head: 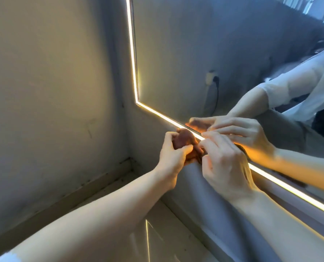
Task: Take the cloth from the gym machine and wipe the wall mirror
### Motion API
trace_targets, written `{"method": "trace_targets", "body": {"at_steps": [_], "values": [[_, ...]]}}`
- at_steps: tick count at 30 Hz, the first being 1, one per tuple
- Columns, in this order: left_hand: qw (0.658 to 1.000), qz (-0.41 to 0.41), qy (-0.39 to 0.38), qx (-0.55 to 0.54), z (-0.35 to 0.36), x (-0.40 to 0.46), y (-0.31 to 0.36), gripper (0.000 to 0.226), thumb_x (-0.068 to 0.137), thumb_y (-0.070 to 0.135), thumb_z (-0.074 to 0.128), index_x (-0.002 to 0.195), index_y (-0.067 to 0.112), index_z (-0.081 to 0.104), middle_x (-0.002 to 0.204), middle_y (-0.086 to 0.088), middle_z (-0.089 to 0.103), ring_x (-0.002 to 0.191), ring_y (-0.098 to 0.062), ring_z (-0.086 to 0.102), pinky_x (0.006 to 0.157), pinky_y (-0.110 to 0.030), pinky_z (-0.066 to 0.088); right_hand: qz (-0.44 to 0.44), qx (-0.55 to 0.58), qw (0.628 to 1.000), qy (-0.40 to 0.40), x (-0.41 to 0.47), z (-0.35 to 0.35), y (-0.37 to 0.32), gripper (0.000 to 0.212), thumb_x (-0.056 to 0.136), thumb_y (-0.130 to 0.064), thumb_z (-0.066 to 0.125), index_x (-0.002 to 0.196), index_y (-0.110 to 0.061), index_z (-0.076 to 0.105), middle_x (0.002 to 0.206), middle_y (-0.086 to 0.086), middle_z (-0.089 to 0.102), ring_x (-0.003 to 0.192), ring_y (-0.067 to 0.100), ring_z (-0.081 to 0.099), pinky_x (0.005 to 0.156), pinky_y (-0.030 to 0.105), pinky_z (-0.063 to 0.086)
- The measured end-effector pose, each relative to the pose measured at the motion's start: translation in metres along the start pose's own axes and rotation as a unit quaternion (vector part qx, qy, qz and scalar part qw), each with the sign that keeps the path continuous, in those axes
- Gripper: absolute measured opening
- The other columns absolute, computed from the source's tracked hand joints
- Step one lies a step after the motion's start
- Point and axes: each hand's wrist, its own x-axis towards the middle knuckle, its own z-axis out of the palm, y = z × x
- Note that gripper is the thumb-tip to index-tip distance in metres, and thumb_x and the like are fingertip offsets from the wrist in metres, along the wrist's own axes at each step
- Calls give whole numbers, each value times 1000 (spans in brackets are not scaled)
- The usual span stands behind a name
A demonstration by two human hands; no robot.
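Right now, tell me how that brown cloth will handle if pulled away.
Probably floppy: the brown cloth is bunched between the left hand and right hand. Likely light, since fingertips alone pinch it. It should drape, not roll.

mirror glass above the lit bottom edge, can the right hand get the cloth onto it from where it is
Probably yes: the right hand already grips the cloth with the left hand at the lit strip, and the mirror glass just above looks unobstructed.

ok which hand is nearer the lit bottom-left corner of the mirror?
Left. The left hand grips the bunched cloth just below the mirror edge, closer to the lit corner. The right hand also pinches the cloth, further right along the bottom edge.
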Motion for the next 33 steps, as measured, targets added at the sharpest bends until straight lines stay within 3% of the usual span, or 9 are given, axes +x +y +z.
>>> {"method": "trace_targets", "body": {"at_steps": [3,6,13,18,22,24,26,29,33], "values": [[999,47,20,10,-12,4,4,24,90,-1,58,109,12,49,86,-9,70,73,-17,72,65,-26,57,-22,-29,999,2,8,4,2,51,102,-16,27,86,1,72,93,20,72,86,36,72,83,30,54],[985,109,119,54,-26,32,18,31,82,35,64,111,31,52,114,-12,61,101,-30,67,89,-43,57,-12,-62,998,-4,7,11,1,37,90,-11,38,88,2,73,94,20,73,86,35,72,81,33,54],[984,143,-32,101,-24,17,3,12,90,24,70,100,20,64,110,-16,63,102,-30,65,79,-39,61,-27,-69,997,-5,3,20,4,34,90,-12,40,91,1,72,96,20,72,86,36,70,83,30,46],[972,142,165,85,-51,59,17,34,77,40,62,109,30,63,113,-10,62,106,-26,64,96,-51,53,-18,-74,996,-39,6,29,-5,36,91,-11,42,108,3,72,109,22,72,101,35,71,95,34,46],[977,143,74,139,-38,40,1,19,93,18,64,109,28,60,118,-6,52,110,-19,58,100,-46,51,-18,-80,991,-102,5,36,-11,38,91,-15,43,112,0,71,115,19,72,108,34,69,98,35,43],[978,152,6,144,-28,25,-5,14,84,23,73,94,28,64,107,-12,57,101,-24,62,93,-49,54,-17,-81,991,-105,4,35,-13,33,88,-12,48,109,0,71,113,20,71,107,35,69,97,38,49],[980,164,42,107,-31,31,3,25,68,36,73,90,26,66,105,-20,61,98,-31,65,88,-54,56,-16,-86,991,-97,6,31,-13,31,87,-12,49,106,-1,71,111,20,72,105,34,69,94,39,52],[975,136,175,30,-49,70,21,50,71,37,64,119,22,63,122,-17,58,108,-31,64,96,-52,54,-4,-93,991,-99,10,33,-12,27,80,-5,63,105,0,72,111,21,72,103,36,70,92,41,54],[972,144,147,117,-46,72,10,56,84,29,63,137,14,53,134,-13,50,117,-23,57,110,-44,43,-2,-110,986,-126,9,37,-14,26,75,-5,66,101,-3,72,111,19,71,105,33,68,90,40,53]]}}
